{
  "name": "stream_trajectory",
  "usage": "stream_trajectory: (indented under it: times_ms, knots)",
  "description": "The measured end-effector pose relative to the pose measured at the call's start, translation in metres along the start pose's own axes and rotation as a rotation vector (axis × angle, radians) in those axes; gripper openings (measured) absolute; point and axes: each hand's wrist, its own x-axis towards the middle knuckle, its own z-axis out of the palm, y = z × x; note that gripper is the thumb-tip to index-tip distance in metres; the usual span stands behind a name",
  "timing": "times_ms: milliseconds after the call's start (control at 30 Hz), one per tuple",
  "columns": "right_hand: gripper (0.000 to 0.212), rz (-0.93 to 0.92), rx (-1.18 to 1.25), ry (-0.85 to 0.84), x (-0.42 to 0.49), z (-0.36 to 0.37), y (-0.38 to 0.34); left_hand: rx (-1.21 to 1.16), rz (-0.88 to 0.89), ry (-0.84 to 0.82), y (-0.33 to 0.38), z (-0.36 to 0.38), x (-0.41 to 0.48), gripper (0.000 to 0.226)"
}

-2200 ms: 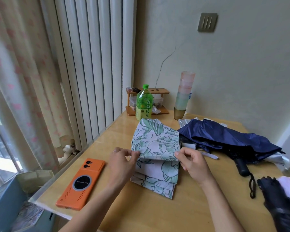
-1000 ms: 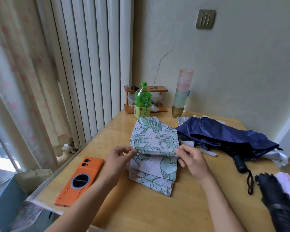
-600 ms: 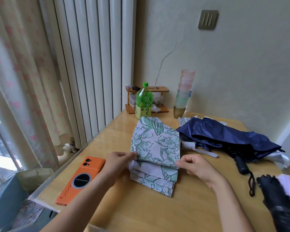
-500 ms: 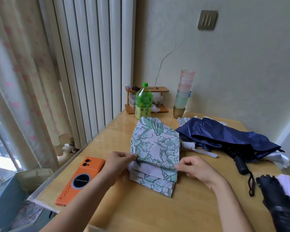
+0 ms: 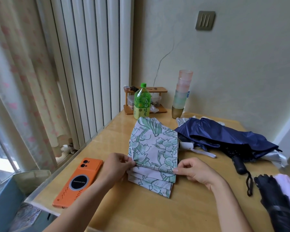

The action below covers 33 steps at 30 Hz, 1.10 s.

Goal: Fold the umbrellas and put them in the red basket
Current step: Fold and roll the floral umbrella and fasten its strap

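A white umbrella with a green flower print (image 5: pixel 153 148) lies flat on the wooden table (image 5: pixel 191 211), its canopy panels stacked in layers. My left hand (image 5: pixel 116 164) pinches the top panel's left edge, and my right hand (image 5: pixel 193 169) pinches its right corner. A navy blue umbrella (image 5: pixel 224 136) lies loosely bunched to the right, its black handle (image 5: pixel 238 164) and wrist strap pointing toward me. A black and white umbrella (image 5: pixel 278 196) sits at the table's right edge, partly cut off. No red basket is in view.
An orange phone (image 5: pixel 78 180) lies left of my left hand. At the back stand a green tea bottle (image 5: pixel 141 102), a small wooden rack (image 5: pixel 146 99) and a stack of plastic cups (image 5: pixel 182 93). Curtains and a window are on the left.
Both hands have drawn the top printed panel down toward me and laid it flat on the stacked layers. The other umbrellas have not moved.
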Motion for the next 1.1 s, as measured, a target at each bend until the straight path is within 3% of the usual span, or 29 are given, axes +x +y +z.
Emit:
stream_trajectory:
  times_ms: [167,367,600,700,767,867,967,1100]
  knots:
    - [0.020,0.037,-0.024,-0.004,0.004,0.003,0.004,0.065,-0.041,-0.008,0.011,0.002,-0.003,0.039]
    - [0.030,0.049,-0.029,0.020,0.005,0.005,0.004,0.164,-0.046,0.028,0.007,0.002,0.003,0.034]
    - [0.027,0.095,-0.093,0.005,0.006,0.011,0.003,0.712,-0.048,0.165,0.013,0.012,0.011,0.029]
    - [0.032,0.081,-0.159,0.038,0.008,0.013,0.004,0.820,0.128,0.275,0.031,0.024,0.012,0.024]
    - [0.033,0.069,-0.221,0.051,0.009,0.015,0.004,0.770,0.418,0.307,0.042,0.033,0.016,0.027]
    - [0.033,0.069,-0.236,0.050,0.009,0.015,0.003,0.853,0.728,0.158,0.047,0.050,0.030,0.047]
    - [0.034,0.058,-0.238,0.040,0.008,0.014,0.004,1.063,0.753,-0.038,0.026,0.063,0.042,0.063]
    - [0.032,0.063,-0.235,0.042,0.007,0.014,0.003,1.070,0.681,-0.037,-0.016,0.066,0.049,0.069]
